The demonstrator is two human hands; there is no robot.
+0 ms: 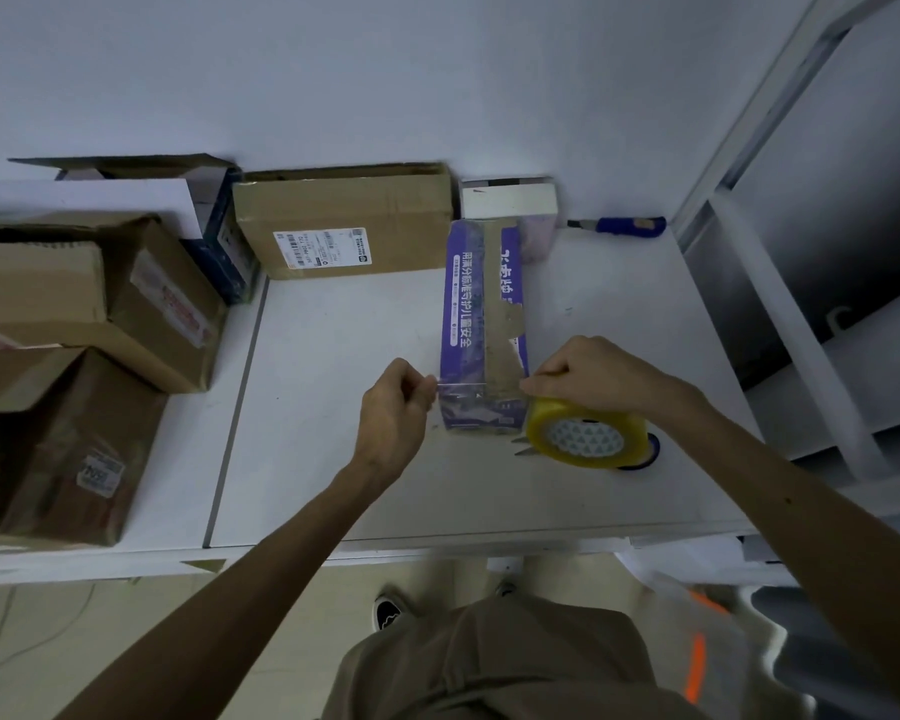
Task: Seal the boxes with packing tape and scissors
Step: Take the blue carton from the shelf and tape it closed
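While looking straight down from head height: white worktop (359,485), smooth and matt, near edge running across just above the person's waist.

Long, narrow purple box (458,304) of printed card at mid-worktop, lying lengthwise away from the body, with a torn brown paper band down its top face. Stretched across its near end, a clear glossy tape strip (461,385), taut between both hands.

Left grip (393,407) clamped on the strip's free end, thumb against curled fingers, just beside the box's left edge. Right grip (588,374) curled over the upper rim of the tape roll (585,439) and closed on it, thumb and forefinger meeting at the strip by the box's right edge.

Roll thick, round, yellowish and translucent, tilted on the worktop beside the box's near right corner. Under the roll, scissors (523,445): two pale blade tips poking out to the left, a blue handle loop showing to the right.

Bare worktop open to the left of the box as far as a grey seam (235,407), and in front of it to the near edge. Narrower bare band to the right, ending at a white metal shelf frame (801,345).

Along the back wall: flat brown carton (344,210) with a white shipping label, small white box (510,197) just behind the purple box's far end, blue-handled cutter (622,225). Crowding the left side, more brown cartons (89,298), stacked, with loose flaps.
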